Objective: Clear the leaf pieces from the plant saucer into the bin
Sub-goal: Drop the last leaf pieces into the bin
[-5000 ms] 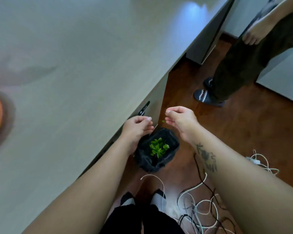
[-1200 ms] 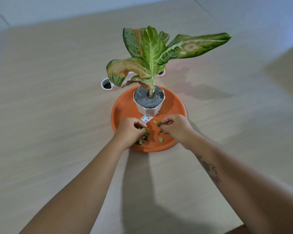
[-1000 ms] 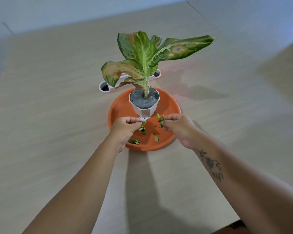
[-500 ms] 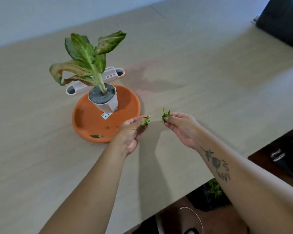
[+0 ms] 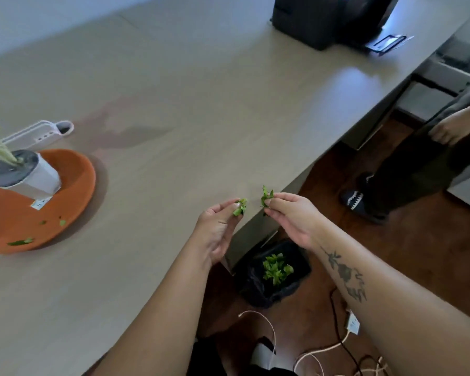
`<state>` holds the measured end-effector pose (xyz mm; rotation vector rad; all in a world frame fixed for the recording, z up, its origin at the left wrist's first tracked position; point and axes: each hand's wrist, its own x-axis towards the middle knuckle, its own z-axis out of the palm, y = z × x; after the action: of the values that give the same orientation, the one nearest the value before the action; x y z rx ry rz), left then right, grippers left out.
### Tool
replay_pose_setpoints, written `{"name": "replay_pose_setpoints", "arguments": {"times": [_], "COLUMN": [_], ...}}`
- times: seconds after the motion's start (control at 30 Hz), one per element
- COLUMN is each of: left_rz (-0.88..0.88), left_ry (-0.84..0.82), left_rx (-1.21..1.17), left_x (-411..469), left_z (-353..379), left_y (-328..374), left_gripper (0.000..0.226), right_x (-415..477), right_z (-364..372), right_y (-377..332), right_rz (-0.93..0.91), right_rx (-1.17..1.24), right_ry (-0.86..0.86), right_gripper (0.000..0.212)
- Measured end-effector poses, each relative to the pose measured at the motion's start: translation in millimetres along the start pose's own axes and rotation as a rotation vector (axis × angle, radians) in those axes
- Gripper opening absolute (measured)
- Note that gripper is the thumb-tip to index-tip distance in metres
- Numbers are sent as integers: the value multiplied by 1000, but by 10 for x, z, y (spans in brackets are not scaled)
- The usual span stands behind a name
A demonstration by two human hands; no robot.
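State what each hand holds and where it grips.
Left hand pinches leaf pieces at its fingertips; right hand pinches another clump by its lower end.

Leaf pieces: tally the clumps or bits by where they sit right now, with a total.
Pinched in the left hand: 1 clump
Pinched in the right hand: 1 clump
Lying in the orange saucer: 3 bits, one at
Heaped in the bin: 1 pile
Total: 6

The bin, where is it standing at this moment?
In the head view the bin stands on the wooden floor at lower centre, beside the table edge, below the right hand and lined with a black bag.
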<state>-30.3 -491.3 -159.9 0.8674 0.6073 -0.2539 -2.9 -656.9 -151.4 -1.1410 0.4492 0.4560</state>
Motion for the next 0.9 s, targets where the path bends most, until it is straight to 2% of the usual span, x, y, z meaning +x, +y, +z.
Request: {"name": "replay_pose_setpoints", "arguments": {"times": [0.2, 0.3, 0.47, 0.63, 0.73, 0.77, 0.9], "left_rz": [-124, -194, -221, -251, -267, -287, -351], "left_ry": [-72, -26, 48, 58, 105, 105, 37], "left_rx": [143, 208, 381, 471, 514, 558, 896], "left_x": [-84, -4, 464, 1038, 1406, 1513, 1888], "left_z": [499, 500, 301, -122, -360, -436, -769], "left_y": [-702, -992, -1488, -2173, -2538, -2648, -2990], "left_gripper": [11, 8, 9, 14, 10, 8, 27], "right_x": [-129, -139, 197, 728, 1028, 1121, 1387], "right_z": [-843, -1106, -1467, -1906, -2161, -2239, -2450], "right_y": [111, 300, 754, 1530, 1983, 2128, 2524], "right_rz": [18, 66, 101, 181, 212, 215, 213], "right_rx": [35, 78, 104, -49, -164, -208, -395], "right_ry": [162, 228, 293, 408, 402, 398, 412], "right_gripper": [16, 10, 10, 7, 12, 11, 14]}}
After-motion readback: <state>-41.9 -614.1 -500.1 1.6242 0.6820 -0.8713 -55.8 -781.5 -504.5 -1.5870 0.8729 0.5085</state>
